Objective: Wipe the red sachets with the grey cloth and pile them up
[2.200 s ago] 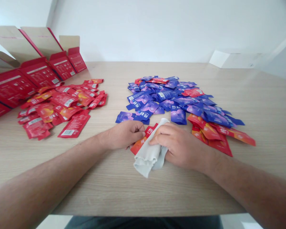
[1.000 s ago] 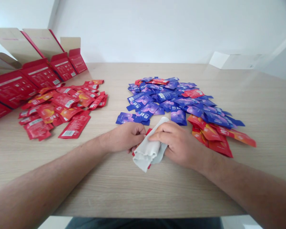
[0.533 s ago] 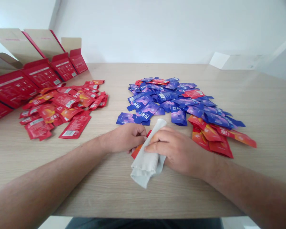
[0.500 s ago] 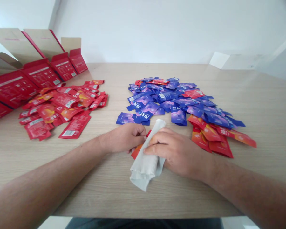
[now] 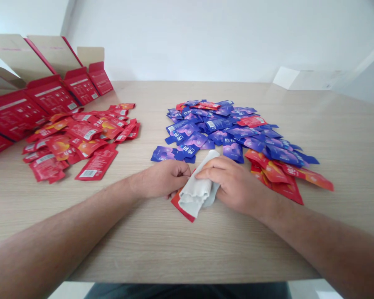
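Over the table (image 5: 149,249), my right hand (image 5: 230,178) is closing snugly on a folded white cloth (image 5: 197,189); my left hand (image 5: 163,178) is pinching a red pouch (image 5: 177,202) by its left edge. From here I'm seeing the pouch lying beneath the cloth, between both grips, nearer the left, long axis slanting away rightward.

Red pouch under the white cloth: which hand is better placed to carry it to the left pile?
Likely the left hand: it grips the red pouch and is nearer the left pile; the right hand holds the white cloth.
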Available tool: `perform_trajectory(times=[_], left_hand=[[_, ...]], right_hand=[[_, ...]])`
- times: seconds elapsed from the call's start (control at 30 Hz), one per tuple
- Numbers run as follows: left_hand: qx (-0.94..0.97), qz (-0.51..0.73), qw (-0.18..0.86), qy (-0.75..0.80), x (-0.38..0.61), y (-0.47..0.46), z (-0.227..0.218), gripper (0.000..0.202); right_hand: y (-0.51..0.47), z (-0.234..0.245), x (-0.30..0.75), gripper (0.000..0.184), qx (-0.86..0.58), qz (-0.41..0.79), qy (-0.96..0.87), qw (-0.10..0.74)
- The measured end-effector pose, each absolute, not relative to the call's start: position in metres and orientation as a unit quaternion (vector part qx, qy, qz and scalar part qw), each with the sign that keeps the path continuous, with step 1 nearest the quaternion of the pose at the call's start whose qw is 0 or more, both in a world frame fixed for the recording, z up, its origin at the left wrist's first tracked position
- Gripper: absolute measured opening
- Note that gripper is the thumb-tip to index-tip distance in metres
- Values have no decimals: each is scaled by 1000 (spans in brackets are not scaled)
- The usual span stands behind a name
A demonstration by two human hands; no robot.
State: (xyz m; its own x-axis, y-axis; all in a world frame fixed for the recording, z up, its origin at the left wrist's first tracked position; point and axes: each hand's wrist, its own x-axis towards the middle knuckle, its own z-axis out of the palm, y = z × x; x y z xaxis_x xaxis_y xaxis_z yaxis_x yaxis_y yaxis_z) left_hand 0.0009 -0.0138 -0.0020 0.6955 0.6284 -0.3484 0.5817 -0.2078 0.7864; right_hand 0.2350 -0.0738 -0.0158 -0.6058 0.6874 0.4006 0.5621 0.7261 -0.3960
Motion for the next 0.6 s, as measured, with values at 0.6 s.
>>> perform_trajectory(times=[0.6], left_hand=[[780,33,484,396,0,-12,-5,14]], right_hand=[[-85,-14,226,26,-284,117,-923,231]])
